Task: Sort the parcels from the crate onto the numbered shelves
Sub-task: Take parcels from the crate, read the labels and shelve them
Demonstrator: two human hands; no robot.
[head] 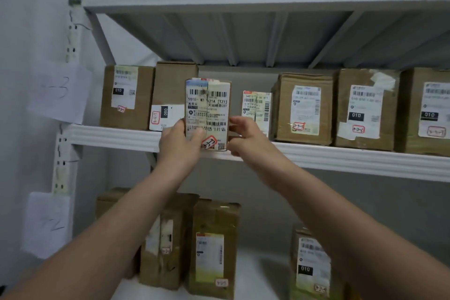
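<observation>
1. Parcel (208,114) stands upright, label facing out, at the front lip of the middle shelf (109,136), in the gap between a brown box (174,85) and a small labelled box (257,109).
2. Left hand (180,143) grips the lower left edge, thumb across the label.
3. Right hand (246,136), fingers curled, pinches the lower right edge.

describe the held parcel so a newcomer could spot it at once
On the white rack's middle shelf, look past the two leftmost brown boxes. There the left hand and right hand hold a narrow upright parcel. Alone among its neighbours, it stands forward of the row, label covering its whole front.
</observation>
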